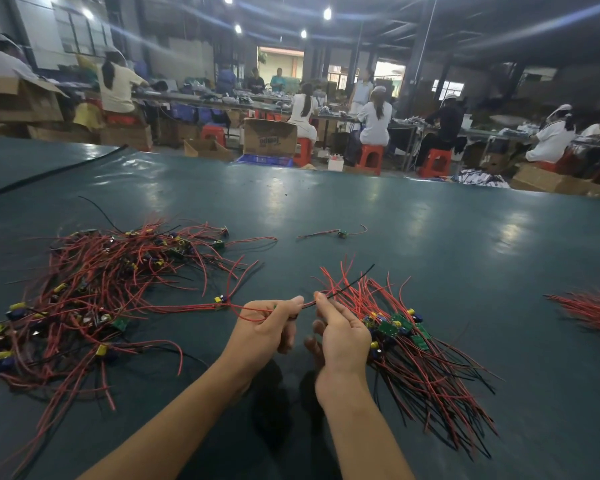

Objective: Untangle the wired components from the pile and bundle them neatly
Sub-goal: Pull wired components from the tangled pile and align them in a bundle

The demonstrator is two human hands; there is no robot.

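Observation:
A tangled pile (94, 292) of red and black wired components with yellow and blue parts lies on the left of the dark green table (378, 216). My left hand (267, 327) pinches one component's red and black wires in front of the pile. Just to its right, my right hand (340, 332) pinches the same wires, which stretch between both hands. A sorted bundle (420, 355) with small green boards lies fanned out under and to the right of my right hand.
One loose wired component (340, 233) lies further back on the table. More red wires (593, 311) lie at the right edge. A black cable (49, 173) crosses the far left. Beyond the table, people sit on red stools among cardboard boxes (270, 136).

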